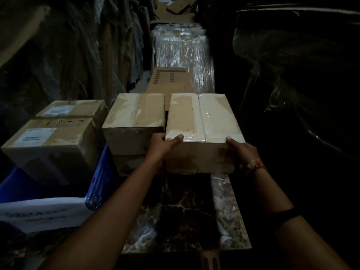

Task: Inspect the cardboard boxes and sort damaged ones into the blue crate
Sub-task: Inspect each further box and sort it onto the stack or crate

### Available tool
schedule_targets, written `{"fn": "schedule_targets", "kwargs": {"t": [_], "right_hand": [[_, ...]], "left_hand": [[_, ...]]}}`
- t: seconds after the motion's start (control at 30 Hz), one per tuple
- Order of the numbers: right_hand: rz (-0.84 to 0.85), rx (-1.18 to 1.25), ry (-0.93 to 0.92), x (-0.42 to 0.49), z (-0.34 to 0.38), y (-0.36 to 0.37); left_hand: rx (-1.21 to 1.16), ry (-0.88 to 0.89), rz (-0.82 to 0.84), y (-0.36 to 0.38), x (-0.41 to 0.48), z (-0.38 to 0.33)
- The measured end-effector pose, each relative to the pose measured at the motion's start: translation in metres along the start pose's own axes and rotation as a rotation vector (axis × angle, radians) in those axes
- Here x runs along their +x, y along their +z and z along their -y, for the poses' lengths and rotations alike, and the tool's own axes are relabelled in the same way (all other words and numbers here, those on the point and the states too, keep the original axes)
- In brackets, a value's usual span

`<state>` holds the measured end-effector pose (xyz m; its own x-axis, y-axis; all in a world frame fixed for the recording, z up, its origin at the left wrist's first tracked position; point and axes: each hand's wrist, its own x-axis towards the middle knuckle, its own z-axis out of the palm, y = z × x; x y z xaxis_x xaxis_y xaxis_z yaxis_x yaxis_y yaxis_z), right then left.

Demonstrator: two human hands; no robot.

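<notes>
Listing by size: blue crate (97,182), left, with a labelled cardboard box (48,137) standing in it; marble-patterned surface (185,211); taped cardboard box (202,121) at its far end, just right of a second taped box (134,117); left hand (163,145) and right hand (241,152) clamped on the first box's near corners.

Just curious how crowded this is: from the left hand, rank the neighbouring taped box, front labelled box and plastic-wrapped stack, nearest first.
1. Neighbouring taped box, right beside the left hand.
2. Front labelled box, farther left.
3. Plastic-wrapped stack, far back.
</notes>
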<state>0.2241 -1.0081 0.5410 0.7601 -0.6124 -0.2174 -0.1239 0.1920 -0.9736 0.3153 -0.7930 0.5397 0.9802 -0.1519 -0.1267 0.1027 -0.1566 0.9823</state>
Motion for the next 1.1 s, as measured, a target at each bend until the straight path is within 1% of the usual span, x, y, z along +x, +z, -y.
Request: {"fn": "schedule_targets", "kwargs": {"t": [0.17, 0.3, 0.43, 0.53, 0.63, 0.73, 0.83, 0.93, 1.0, 1.1], "right_hand": [[-0.009, -0.040, 0.038, 0.057, 0.007, 0.021], [-0.008, -0.102, 0.057, 0.093, 0.008, 0.033], [0.050, -0.254, 0.044, 0.116, 0.016, 0.044], [0.005, -0.221, 0.026, 0.130, 0.016, 0.052], [-0.014, -0.215, 0.067, 0.140, 0.010, 0.055], [0.015, -0.273, 0.070, 0.149, 0.011, 0.057], [0.059, -0.310, 0.095, 0.157, 0.008, 0.060], [-0.046, -0.305, 0.041, 0.165, -0.001, 0.064], [-0.065, -0.300, 0.046, 0.169, -0.005, 0.066], [-0.054, -0.300, 0.070, 0.168, -0.010, 0.067]], "left_hand": [[0.111, 0.089, -0.109, 0.005, 0.051, -0.008], [0.496, 0.074, -0.234, 0.003, 0.083, -0.011], [0.631, 0.053, -0.204, -0.004, 0.101, -0.012], [0.659, 0.065, -0.169, -0.007, 0.115, -0.006], [0.664, 0.139, -0.183, -0.007, 0.124, -0.005], [0.787, 0.212, -0.242, -0.008, 0.136, -0.004], [0.932, 0.265, -0.232, -0.007, 0.141, -0.002], [0.994, 0.318, -0.209, -0.005, 0.142, 0.001], [0.986, 0.347, -0.194, -0.004, 0.145, 0.002], [1.052, 0.373, -0.145, -0.005, 0.151, 0.010]]}}
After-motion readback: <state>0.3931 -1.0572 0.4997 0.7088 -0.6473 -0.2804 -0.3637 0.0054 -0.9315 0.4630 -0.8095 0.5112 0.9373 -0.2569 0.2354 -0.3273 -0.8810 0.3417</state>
